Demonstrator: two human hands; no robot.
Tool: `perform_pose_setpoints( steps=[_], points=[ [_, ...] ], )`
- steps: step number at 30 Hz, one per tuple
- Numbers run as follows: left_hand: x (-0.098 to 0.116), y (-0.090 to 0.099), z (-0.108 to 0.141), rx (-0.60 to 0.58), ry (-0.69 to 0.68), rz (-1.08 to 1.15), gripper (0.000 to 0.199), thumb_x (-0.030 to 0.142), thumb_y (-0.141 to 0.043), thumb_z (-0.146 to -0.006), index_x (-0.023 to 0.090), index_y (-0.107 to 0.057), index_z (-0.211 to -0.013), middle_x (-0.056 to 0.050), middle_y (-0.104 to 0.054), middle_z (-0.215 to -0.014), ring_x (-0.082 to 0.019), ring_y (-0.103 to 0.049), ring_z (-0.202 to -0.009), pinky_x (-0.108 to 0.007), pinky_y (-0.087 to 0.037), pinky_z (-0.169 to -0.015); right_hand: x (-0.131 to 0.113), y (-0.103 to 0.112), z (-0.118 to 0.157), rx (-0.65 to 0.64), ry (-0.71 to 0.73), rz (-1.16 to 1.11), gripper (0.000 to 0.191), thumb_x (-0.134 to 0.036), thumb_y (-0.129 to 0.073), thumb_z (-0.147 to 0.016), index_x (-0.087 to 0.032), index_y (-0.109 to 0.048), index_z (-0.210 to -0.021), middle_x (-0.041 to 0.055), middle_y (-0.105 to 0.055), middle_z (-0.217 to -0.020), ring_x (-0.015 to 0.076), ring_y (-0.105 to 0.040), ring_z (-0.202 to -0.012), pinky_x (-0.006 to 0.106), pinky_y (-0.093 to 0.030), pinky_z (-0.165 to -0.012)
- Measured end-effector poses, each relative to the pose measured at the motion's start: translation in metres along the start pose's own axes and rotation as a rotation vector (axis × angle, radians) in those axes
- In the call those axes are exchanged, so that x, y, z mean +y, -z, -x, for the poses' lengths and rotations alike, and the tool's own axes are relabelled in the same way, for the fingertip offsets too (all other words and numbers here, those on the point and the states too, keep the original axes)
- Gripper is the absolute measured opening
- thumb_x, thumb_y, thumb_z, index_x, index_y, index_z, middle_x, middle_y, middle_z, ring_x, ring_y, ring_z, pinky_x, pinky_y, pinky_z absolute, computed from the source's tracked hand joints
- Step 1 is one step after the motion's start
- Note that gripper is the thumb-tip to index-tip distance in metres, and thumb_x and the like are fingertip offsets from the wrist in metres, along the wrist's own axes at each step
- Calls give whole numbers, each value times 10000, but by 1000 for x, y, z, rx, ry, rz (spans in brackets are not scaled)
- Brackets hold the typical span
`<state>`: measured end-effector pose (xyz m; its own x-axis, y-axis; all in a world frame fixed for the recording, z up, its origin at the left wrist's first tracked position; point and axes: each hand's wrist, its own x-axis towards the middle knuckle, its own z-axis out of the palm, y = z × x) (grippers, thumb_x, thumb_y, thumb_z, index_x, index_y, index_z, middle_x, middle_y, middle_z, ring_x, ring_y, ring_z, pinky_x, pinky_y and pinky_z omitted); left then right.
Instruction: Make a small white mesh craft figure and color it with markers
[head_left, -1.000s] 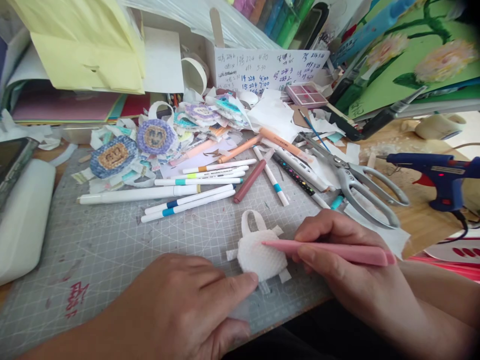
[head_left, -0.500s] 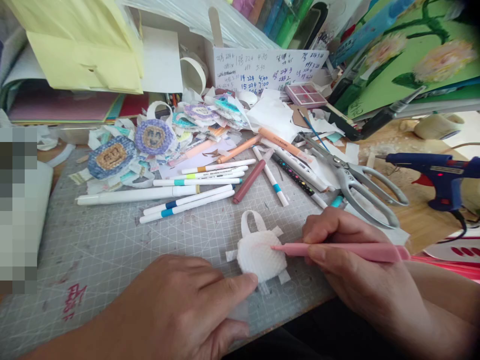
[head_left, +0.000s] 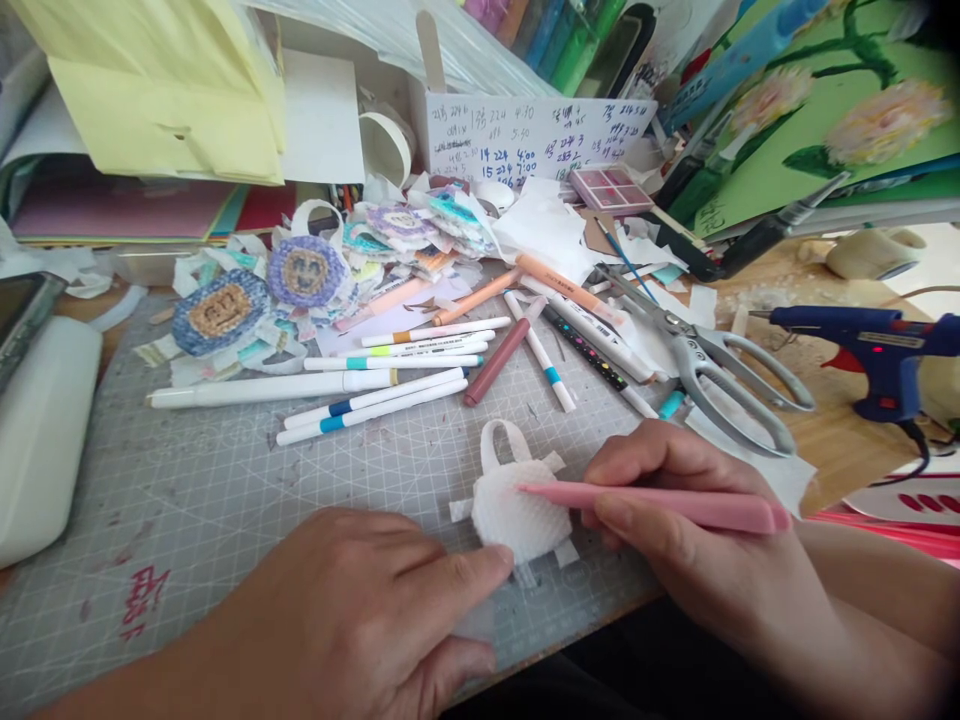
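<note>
A small white textured paper piece (head_left: pixel 525 525) with a loop on top and short tabs around it lies on the grey cutting mat (head_left: pixel 360 470). The index fingertip of my left hand (head_left: pixel 360 610) presses on its lower left edge, thumb apart below; the other fingers are partly hidden. In my right hand (head_left: pixel 697 530) is a pink marker (head_left: pixel 667 502), gripped like a pen. Its tip touches the upper middle of the white piece, where a faint pink tint shows.
Beyond the piece lie several white markers (head_left: pixel 397 400), a brown marker (head_left: pixel 499 360) and grey scissors (head_left: pixel 705 360). Finished-looking coloured face pieces (head_left: pixel 307 270) are heaped behind. A blue glue gun (head_left: pixel 862 335) rests at right, a white device (head_left: pixel 49 440) at left.
My right hand and the pink marker have shifted left, the tip moving from the right part of the white piece toward its upper middle. My left hand has stayed in place.
</note>
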<state>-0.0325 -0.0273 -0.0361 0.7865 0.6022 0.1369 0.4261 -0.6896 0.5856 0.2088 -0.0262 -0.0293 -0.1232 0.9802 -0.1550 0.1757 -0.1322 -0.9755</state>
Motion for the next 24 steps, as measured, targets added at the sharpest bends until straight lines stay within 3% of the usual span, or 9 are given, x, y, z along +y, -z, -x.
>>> perform_pose_setpoints(
  steps=[6,13,21,24],
  points=[
    [-1,0,0,-6,1,13,296,329,-395,-934,225,-525,-1179,15,-694,-701,-155,-609,-551,-250,-393,-494,-5,-2,-1,21,44,118,175,-362,-673,-797,-216,-615,-719,-9,-609,-610,125,-517,-540,227,-380,-458],
    [-1,0,0,6,0,0,312,342,-395,-938,228,-528,-1195,2,-722,-764,-170,-645,-601,-264,-421,-536,-2,1,-3,96,27,33,206,-347,-688,-762,-211,-580,-651,-11,-539,-586,140,-481,-549,262,-393,-501],
    [1,1,1,-6,7,14,307,325,-417,-931,223,-535,-1196,5,-720,-762,-170,-644,-608,-261,-414,-537,4,6,0,-25,-48,-119,242,-394,-726,-735,-218,-580,-655,1,-596,-637,175,-542,-631,285,-406,-557],
    [0,1,0,-4,0,5,317,330,-405,-937,220,-530,-1206,-3,-726,-779,-174,-646,-613,-267,-418,-547,0,4,0,-57,-77,-189,266,-424,-738,-722,-213,-592,-655,-6,-603,-598,151,-521,-570,268,-391,-520]
  ],
)
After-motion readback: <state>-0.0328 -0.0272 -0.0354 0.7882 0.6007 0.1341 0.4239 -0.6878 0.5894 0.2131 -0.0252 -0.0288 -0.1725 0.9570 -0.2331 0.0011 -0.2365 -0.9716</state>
